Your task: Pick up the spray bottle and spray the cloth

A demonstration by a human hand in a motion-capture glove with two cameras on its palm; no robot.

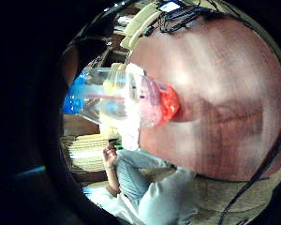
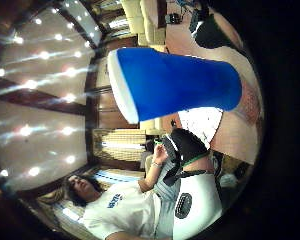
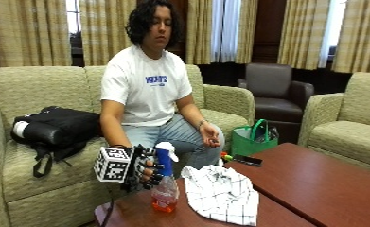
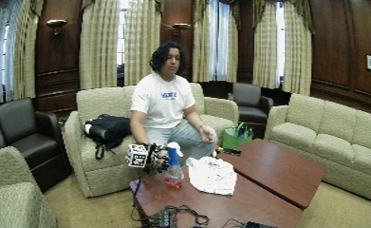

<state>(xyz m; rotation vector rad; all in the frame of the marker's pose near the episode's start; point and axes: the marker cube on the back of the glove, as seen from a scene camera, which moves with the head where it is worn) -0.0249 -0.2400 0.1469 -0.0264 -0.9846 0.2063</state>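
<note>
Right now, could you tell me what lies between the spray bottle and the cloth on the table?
Nothing: in the outside view only a narrow strip of bare table separates the bottle, gripped by the gloved right hand, from the cloth.

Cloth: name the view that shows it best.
The outside view: the checked cloth lies whole on the table beside the spray bottle. The wide outside view shows it smaller; the thumb-side view catches a patch; the little-finger view shows none clearly.
</note>
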